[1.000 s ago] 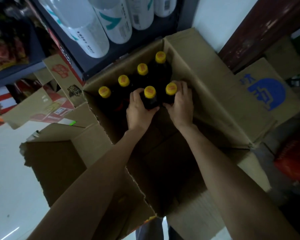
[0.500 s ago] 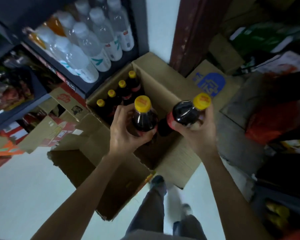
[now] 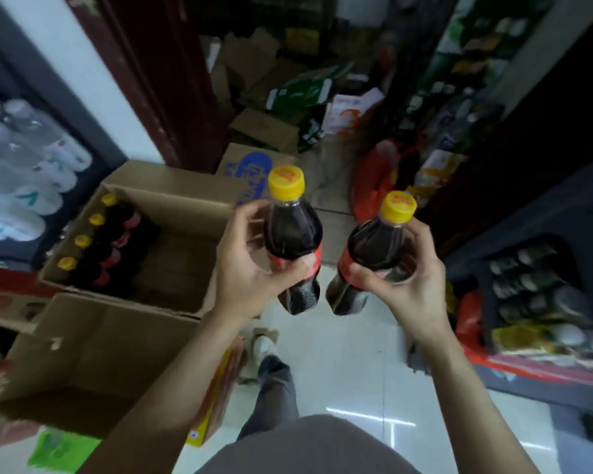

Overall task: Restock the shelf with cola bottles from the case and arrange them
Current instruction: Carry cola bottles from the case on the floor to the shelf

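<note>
Head view: fingers (image 3: 254, 213) wrap left cola bottle (image 3: 293, 230).

Your left hand (image 3: 250, 265) and right hand (image 3: 408, 278) each grip a cola bottle, forearms extended, right of the case (image 3: 172, 206).

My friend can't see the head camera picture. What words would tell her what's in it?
Two hands each hold a yellow-capped cola bottle: left hand one bottle, right hand another. Left of them, an open case still holds four bottles in a row.
</note>
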`<action>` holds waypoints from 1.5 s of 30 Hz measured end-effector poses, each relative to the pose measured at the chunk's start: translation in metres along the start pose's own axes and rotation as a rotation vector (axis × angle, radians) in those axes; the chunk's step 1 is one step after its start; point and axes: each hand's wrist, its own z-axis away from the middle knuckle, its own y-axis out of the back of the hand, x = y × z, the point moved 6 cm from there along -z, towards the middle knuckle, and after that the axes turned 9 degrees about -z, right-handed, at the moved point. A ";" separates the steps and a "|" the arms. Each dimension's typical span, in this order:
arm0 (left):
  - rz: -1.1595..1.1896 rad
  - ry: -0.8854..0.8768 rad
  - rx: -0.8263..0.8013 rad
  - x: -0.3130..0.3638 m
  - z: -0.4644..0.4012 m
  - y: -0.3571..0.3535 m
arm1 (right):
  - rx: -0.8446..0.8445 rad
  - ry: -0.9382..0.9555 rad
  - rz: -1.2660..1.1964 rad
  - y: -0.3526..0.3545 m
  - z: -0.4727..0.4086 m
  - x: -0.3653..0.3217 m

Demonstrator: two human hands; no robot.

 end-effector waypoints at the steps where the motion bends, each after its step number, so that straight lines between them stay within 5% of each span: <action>1: 0.014 -0.031 -0.045 0.018 0.009 -0.019 | 0.035 0.010 0.005 0.025 0.015 -0.003; 10: 0.170 -0.258 -0.363 0.175 0.072 -0.184 | 0.321 0.101 0.076 0.252 0.111 -0.063; 17: 0.350 -0.415 -0.413 0.311 0.065 -0.286 | 0.496 0.224 0.094 0.396 0.112 -0.135; 35: 0.312 -0.543 -0.252 0.470 0.045 -0.486 | 0.616 0.432 0.155 0.641 0.047 -0.153; 45: 0.154 -0.379 0.101 0.476 0.030 -0.573 | 0.604 0.438 0.306 0.691 0.002 -0.120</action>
